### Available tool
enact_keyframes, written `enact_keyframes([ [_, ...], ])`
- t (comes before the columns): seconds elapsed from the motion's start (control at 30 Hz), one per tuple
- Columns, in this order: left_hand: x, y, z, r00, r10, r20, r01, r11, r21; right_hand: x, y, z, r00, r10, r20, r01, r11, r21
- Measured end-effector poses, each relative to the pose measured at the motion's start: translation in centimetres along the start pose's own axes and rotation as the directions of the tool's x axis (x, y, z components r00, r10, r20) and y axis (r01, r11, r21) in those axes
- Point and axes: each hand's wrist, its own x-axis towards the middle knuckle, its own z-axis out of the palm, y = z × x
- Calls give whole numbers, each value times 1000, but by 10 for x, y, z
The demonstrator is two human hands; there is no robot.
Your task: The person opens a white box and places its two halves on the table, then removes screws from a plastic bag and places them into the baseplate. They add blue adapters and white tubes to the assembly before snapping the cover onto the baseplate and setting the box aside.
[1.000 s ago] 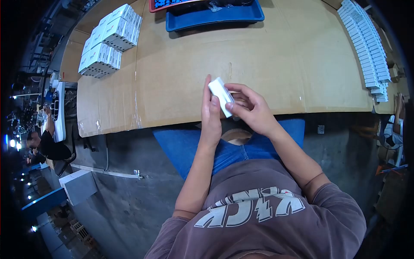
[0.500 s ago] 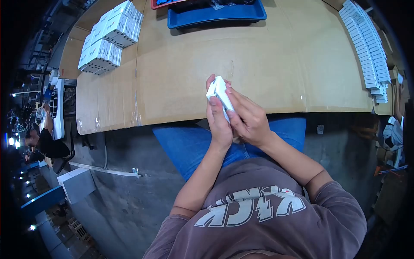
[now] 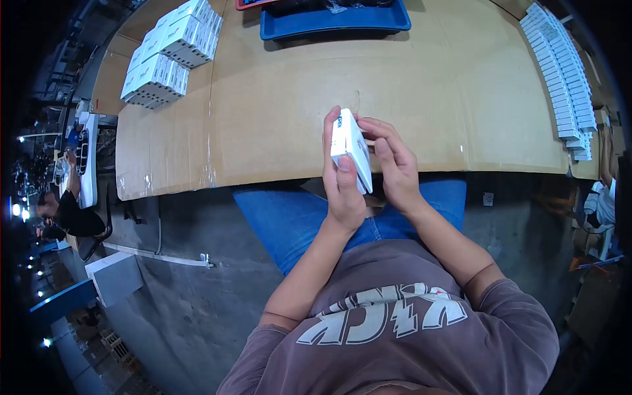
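Observation:
A small white carton [image 3: 351, 146] stands tilted over the table's near edge, dark print on its narrow side. My left hand [image 3: 344, 191] grips it, thumb on the near end of that side and fingers round the left and far end. Just right of the carton is my right hand [image 3: 399, 168], its fingers reaching toward the carton's right face. Its thumb stands apart from the fingers, with no object showing between them.
White cartons [image 3: 158, 74] are stacked at the table's left. Long rows of white cartons [image 3: 559, 85] line the right edge. A blue tray [image 3: 336, 26] sits at the back on the cardboard-covered table [image 3: 283, 99]. Another person [image 3: 82, 214] sits at far left.
The carton has turned so its printed narrow side and right face show. My right hand has come off it and opened to the right; my left hand keeps its grip.

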Motion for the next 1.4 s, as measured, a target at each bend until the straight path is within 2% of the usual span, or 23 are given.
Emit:
enact_keyframes([
  [0.07,-2,-1,2,1000,-21,11,21,1000,9,2,0,-1,956,294,-19,-280,927,248],
  [0.17,-4,-2,2,999,29,36,-31,999,32,3,2,-5,860,498,113,-487,734,474],
  [0.3,-5,-5,5,993,96,64,-100,993,62,-4,16,-16,776,472,419,-609,385,694],
  [0.37,-6,-7,5,989,121,82,-129,986,105,-5,19,-13,777,484,403,-597,365,714],
  [0.53,-5,-11,5,983,159,92,-172,973,152,-4,24,-14,788,469,398,-587,379,716],
  [0.67,-3,-11,-6,987,143,70,-157,947,281,3,18,-13,783,578,230,-609,636,474],
  [0.73,2,-17,-16,971,212,111,-238,884,403,5,2,-11,800,577,164,-580,671,462],
  [0.8,4,-19,-17,978,185,99,-210,881,423,10,-29,-5,795,590,142,-580,670,465],
  [0.9,6,-21,-17,982,170,84,-189,869,456,2,-30,5,786,610,105,-610,735,296],
  [0.93,5,-24,-17,985,163,59,-171,857,486,0,-33,13,808,583,85,-578,755,309],
  [0.97,5,-26,-17,987,158,33,-152,843,516,-3,-27,18,848,527,51,-523,817,242],
  [1.03,7,-25,-16,968,250,3,-206,793,573,-5,-32,25,861,506,45,-501,830,246],
  [1.13,7,-30,-21,937,349,-15,-277,768,578,-12,-22,26,876,470,106,-482,845,233],
  [1.2,7,-31,-23,921,388,-42,-304,780,547,-15,-21,27,926,358,119,-375,909,180],
  [1.27,5,-28,-23,929,367,-42,-284,781,556,-18,-17,28,953,278,125,-296,941,165],
  [1.4,2,-30,-23,926,371,-75,-285,814,506,-19,-21,24,952,267,152,-287,949,129],
])
